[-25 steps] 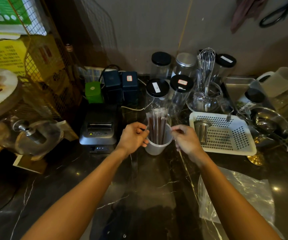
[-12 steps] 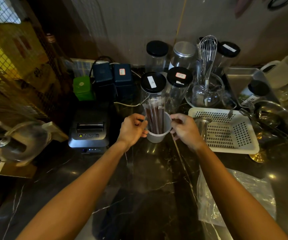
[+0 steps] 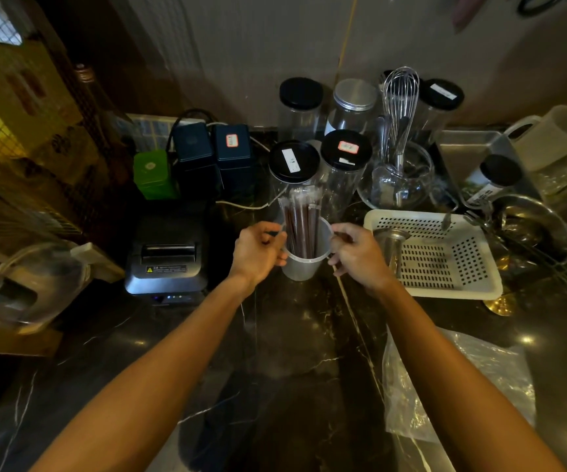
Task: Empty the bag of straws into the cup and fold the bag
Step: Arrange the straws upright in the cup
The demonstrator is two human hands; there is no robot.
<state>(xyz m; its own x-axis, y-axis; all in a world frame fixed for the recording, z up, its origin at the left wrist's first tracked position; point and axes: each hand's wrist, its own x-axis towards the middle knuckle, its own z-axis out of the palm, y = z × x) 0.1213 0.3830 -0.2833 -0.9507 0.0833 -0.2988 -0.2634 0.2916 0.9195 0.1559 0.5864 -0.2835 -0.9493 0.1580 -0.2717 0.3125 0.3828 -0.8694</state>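
The first part of the task appears to be done: the straws (image 3: 301, 229), dark and each in a clear wrapper, are stood upright in the cup (image 3: 304, 264), with their tops well above the rim. The cup is set on the dark worktop (image 3: 292, 352), just in front of the jars. The bag (image 3: 459, 386), clear and crumpled, is seen lying flat and apparently emptied on the worktop at the near right, partly hidden under the right forearm; it is not yet folded, so that step is judged to be left.

The cup is flanked by both hands. The left hand (image 3: 258, 253) is curled against the cup's left side, fingers narrow and touching the wall near the rim. The right hand (image 3: 360, 255) is held at the right side of the rim, fingers loosely bent; whether the rim is pinched or only touched cannot be told.

Of the other containers, the lidded jars (image 3: 345, 172) behind the cup look clear and mostly empty. A whisk (image 3: 399, 107) is stood in a glass bowl (image 3: 396, 185). A small metal cup (image 3: 391, 247) is kept in the white perforated basket (image 3: 445, 291) to the right.
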